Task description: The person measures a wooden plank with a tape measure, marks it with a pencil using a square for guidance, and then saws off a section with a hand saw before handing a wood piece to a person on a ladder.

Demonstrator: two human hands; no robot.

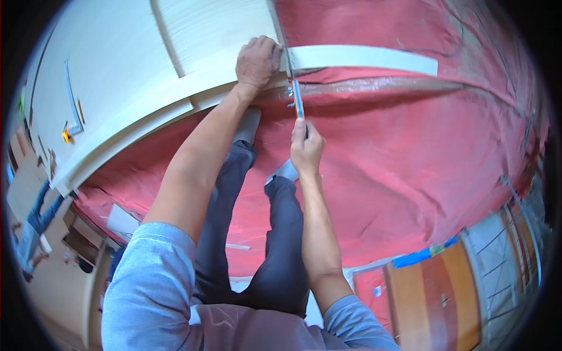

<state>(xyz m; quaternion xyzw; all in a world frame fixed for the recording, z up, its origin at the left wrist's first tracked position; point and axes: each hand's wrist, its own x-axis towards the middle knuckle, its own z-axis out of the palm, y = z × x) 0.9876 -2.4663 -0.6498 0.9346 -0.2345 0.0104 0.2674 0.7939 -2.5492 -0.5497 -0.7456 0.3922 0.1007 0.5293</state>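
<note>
My left hand [257, 63] is closed over a long white strip [363, 58] at the right end of a pale work table [117, 76]. The strip sticks out past the table's edge to the right. Fingers wrapped round, my right hand [307, 146] grips a thin tool with blue and orange stripes, which looks like a hand saw [298, 99] seen nearly edge-on. Its far end points up to the strip, just right of my left hand. Blur hides whether the blade touches the strip.
A metal square [71, 99], a pencil [81, 111] and a yellow tape measure [66, 136] lie on the table's left part. Red sheeting [374, 175] with folds covers the floor. Another person [32, 231] is at the far left. Wooden panels [445, 298] stand at lower right.
</note>
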